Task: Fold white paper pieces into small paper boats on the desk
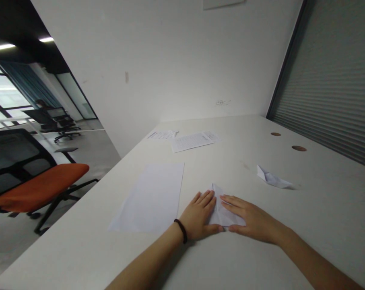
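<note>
A folded sheet of white paper lies on the table, roughly triangular with its tip pointing away from me. My left hand rests flat on its left side, fingers stretched out, a dark band round the wrist. On its right side lies my right hand, also flat with fingers extended. Both thumbs touch the paper's near edge, close to each other. The hands cover the outer parts of the paper. To the right sits a folded paper boat. A plain white sheet lies left of my left hand.
Printed sheets lie towards the far end of the white table. Two round holes are cut near its right side. An orange-seated chair stands on the left. A person sits far back at the left.
</note>
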